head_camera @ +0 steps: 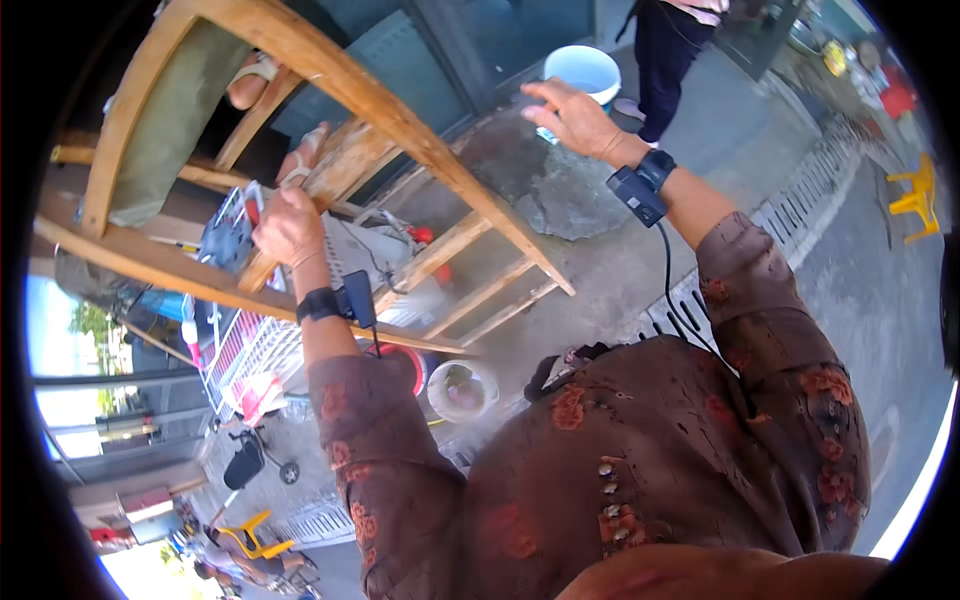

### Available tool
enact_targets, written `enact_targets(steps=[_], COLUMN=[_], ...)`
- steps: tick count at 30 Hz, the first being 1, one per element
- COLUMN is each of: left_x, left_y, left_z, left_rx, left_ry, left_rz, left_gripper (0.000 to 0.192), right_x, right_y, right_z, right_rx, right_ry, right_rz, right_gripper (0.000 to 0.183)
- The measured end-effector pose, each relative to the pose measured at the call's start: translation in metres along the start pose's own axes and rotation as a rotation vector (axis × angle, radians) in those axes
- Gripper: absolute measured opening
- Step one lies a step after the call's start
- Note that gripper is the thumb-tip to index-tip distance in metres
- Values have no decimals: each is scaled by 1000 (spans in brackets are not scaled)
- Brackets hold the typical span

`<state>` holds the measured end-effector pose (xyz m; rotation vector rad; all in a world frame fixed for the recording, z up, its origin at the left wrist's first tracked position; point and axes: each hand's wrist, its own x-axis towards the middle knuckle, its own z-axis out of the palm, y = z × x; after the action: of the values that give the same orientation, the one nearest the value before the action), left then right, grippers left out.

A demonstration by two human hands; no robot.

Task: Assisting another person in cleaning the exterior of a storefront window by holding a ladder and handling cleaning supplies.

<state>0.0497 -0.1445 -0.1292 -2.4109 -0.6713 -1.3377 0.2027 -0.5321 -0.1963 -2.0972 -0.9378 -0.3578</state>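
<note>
My left hand [289, 225] is closed around a rung of a wooden ladder-like frame [420, 135], on the left side of the view. The frame's two long rails slant down towards the floor, joined by several crosspieces. A greenish cloth [172, 120] hangs inside its upper part. My right hand [570, 116] is raised to the right of the frame, its fingers apart and holding nothing, in front of a white and light blue bucket [583, 71].
A person in dark trousers [664, 67] stands beside the bucket. Another person's sandalled feet [300, 161] show behind the frame. A white wire rack [247, 352], a white bucket [463, 390] and a red basin [405, 360] are below it. A yellow stool [919, 196] stands far right.
</note>
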Motion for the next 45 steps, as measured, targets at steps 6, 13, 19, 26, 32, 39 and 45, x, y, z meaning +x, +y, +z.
enact_targets(steps=[6, 13, 19, 26, 32, 39, 45], left_x=[-6, 11, 7, 4, 13, 14, 1], left_y=[-23, 12, 41, 28, 80, 159, 184], left_z=[7, 3, 32, 9, 1, 2, 10], left_rx=[1, -253, -438, -362, -238, -218, -246], left_ry=[-53, -72, -112, -50, 59, 136, 194], left_rz=[26, 48, -239, -494, -455, -378, -461], left_gripper=[36, 22, 32, 41, 43, 45, 47], right_x=[-124, -187, -197, -82, -26, -22, 0], right_y=[67, 146, 233, 208, 92, 88, 56], right_z=[31, 5, -58, -200, -406, -547, -570], right_rx=[-98, -138, -224, 426, 774, 338, 87], right_ry=[-400, -589, -657, -273, 364, 185, 149], right_rz=[210, 303, 376, 335, -172, -677, -699], right_gripper=[48, 48, 44, 50, 114, 97, 86])
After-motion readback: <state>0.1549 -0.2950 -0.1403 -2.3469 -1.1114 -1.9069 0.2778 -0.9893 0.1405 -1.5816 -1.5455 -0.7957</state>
